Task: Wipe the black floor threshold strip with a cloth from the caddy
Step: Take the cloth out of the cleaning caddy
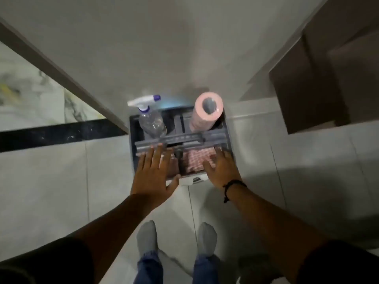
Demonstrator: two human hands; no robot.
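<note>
Cloth (192, 162) in caddy (132, 128), under right fingers (218, 155)

Grey caddy (229, 128) sat on floor w/ pink-checked cloth (194, 160) lying in its near compartment. Black threshold strip (51, 136) ran flat, dusty, left of caddy.

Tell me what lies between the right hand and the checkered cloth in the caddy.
Nothing visible does. The right hand is spread open directly over the checkered cloth in the near right compartment of the caddy. The caddy's handle bar runs just beyond the fingertips, not across the cloth. Contact cannot be confirmed.
</note>
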